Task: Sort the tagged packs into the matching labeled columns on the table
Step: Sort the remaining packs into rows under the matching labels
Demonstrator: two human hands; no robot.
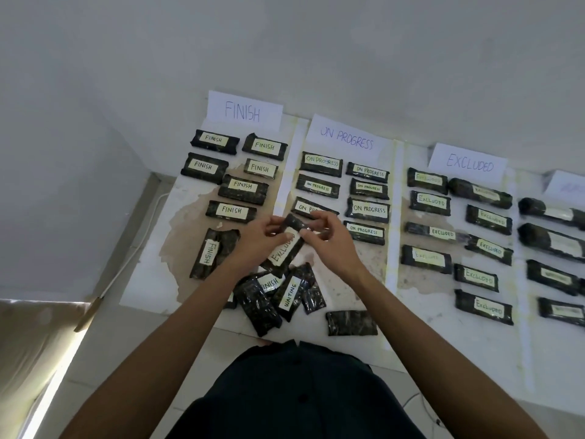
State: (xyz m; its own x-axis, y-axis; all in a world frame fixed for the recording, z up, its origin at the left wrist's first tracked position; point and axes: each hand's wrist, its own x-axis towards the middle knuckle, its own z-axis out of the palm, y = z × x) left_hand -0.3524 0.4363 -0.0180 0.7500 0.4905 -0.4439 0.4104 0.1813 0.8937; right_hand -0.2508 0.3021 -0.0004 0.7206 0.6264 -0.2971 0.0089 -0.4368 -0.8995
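Head view: looking down over the tabletop [364, 274] from behind the person's shoulders; it is the only view.
Task's thing: the EXCLUDED pack [284, 250] is held up just above the middle of the tabletop, over the gap between the first two columns.
Long axis: it slants from the near-left up to the far-right, tag facing up and readable.
Left hand [256, 243]: fingers and thumb curl round the pack's middle, beside the tag.
Right hand [332, 245]: fingertips pinch the pack's far end.
Deciding relation: the EXCLUDED column [468, 164] lies well off to the right of both hands, past one whole column. The right hand is nearer, so I judge the carry falls to it, and the pack will need turning crosswise like its neighbours.
EXCLUDED column contents: two rows of matching tagged packs. Bare surface shows at its near-left corner, a likely spot.
FINISH column [243, 112]: far left, filled with FINISH packs, one lying lengthwise.
ON PROGRESS column [346, 141]: just beyond the hands, two rows of its own packs.
Fourth column [566, 185]: at the right edge; its header and tags are too blurred to read.
Loose heap [253, 307]: unsorted packs at the near edge, a WAITING pack [289, 296] on top, and one tagless-side pack [351, 323] apart to its right.
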